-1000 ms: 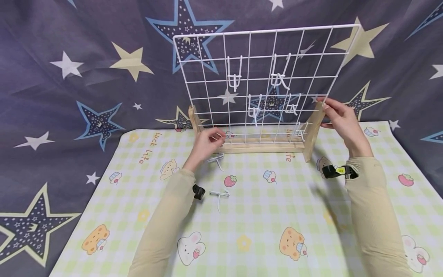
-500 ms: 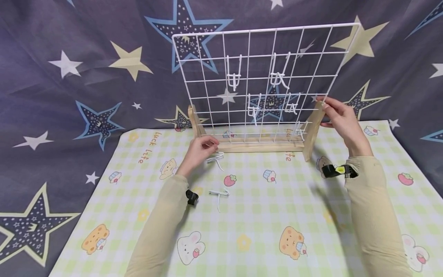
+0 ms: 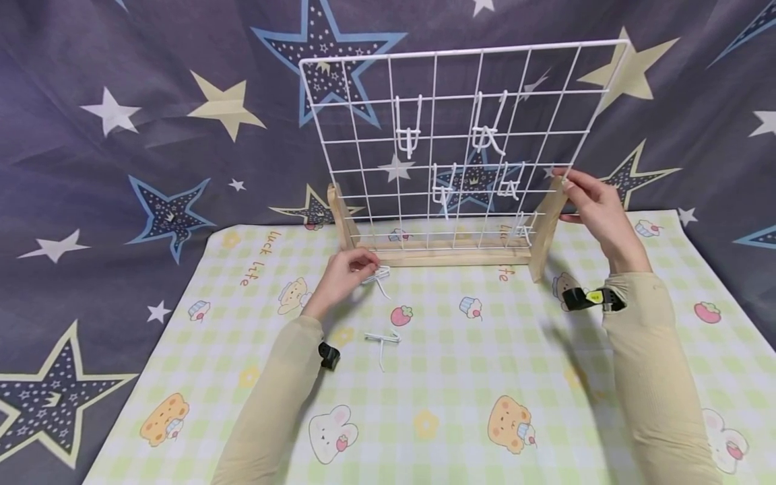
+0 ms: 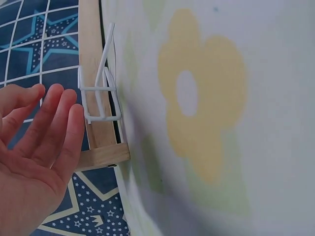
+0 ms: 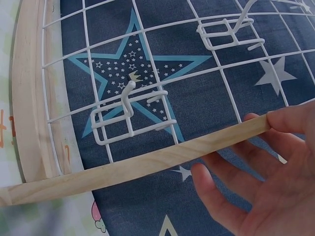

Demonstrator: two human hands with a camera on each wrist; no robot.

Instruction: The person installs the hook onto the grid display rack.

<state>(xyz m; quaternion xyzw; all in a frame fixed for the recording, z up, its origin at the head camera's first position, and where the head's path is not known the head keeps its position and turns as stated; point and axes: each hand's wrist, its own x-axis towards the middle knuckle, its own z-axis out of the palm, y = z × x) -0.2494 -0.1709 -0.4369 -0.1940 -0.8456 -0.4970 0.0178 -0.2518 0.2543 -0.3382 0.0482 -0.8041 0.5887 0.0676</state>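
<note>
A white wire grid panel (image 3: 412, 165) stands upright in a wooden base (image 3: 455, 256), with several white wire hooks hung on it. My right hand (image 3: 597, 205) grips the top of the wooden side post (image 3: 548, 232) at the grid's right edge, thumb on the near side in the right wrist view. By the base's left end, my left hand (image 3: 347, 273) is beside a loose wire hook (image 3: 380, 277) on the cloth. In the left wrist view its fingers (image 4: 71, 132) are loosely bent, close to the hook (image 4: 101, 103) and not wrapped round it.
A second loose wire hook (image 3: 382, 338) lies nearer on the checked tablecloth (image 3: 436, 377). Behind the grid hangs a dark star-patterned curtain (image 3: 170, 81). The left wooden post (image 3: 342, 219) rises just beyond my left hand.
My left hand has moved down and left, from in front of the grid's lower edge to beside the loose hook. The right hand keeps its place on the post.
</note>
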